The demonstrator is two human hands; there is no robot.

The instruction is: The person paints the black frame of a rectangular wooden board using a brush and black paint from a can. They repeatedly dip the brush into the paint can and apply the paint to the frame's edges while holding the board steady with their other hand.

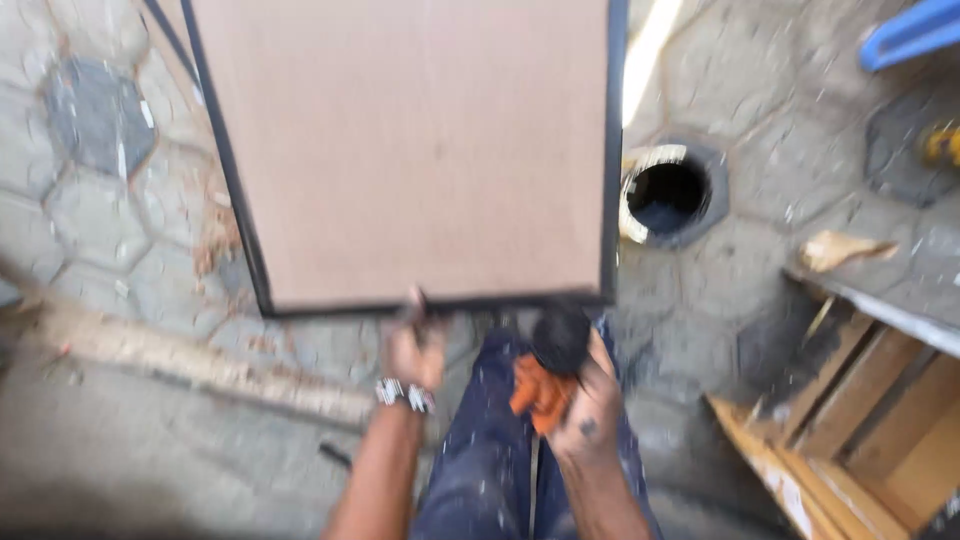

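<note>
While the view blurs with head motion, both forearms reach forward over dark, dust-flecked trousers. One left hand, with one beaded bracelet at the wrist, pinches the near edge of one large brown board; its grip looks closed on that edge, though blur hides the fingertips. One right hand is closed around one tool with an orange body and a black head, held just below the near right corner of the board. What kind of tool it is I cannot tell.

The board has a thin black band along its edges and lies over the paved floor, stretching away from the person. Along the floor's left side runs one pale strip of sawdust and debris.

Risks, as I judge them: the left fingers sit right beside the tool head, so a slip along the edge could catch them; a one-handed pinch may let the board shift or tip; sawdust underfoot could cause a skid.

Further off, one round dark hole with a pale rim opens in the floor just past the board's right edge, a trip hazard. To the right stands one wooden frame of boards, with one scrap of wood beyond it, one yellow object, and one blue item at the far right corner.
</note>
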